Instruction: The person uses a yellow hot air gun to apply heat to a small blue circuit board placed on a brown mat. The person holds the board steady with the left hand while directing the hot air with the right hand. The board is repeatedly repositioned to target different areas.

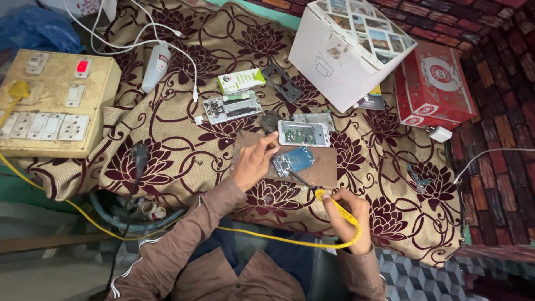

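Cloth (184,167) of tan weave with maroon flower print covers the bench, wrinkled at its left edge. Head view only. At centre lies a flat brown board (323,167), matte and rectangular; on it rests a small circuit board (294,160), blue-shielded, with bare metal parts at its left end. Left hand (255,161) rests on the brown board, fingertips pinching the circuit board's left edge, pressing it down. Right hand (348,220) is clenched around a soldering iron (329,202) with a yellow plastic handle; its dark thin tip slants up to the circuit board's lower edge, and a yellow cord trails left across the lap. Just above the brown board sits an opened white phone (304,134), internals exposed. Further up-left, another stripped white phone frame (231,108). A white cardboard box (348,50) and a red box (434,83) stand upper right. Beige switchboard (53,100), boxy, with sockets and a red rocker, at far left.
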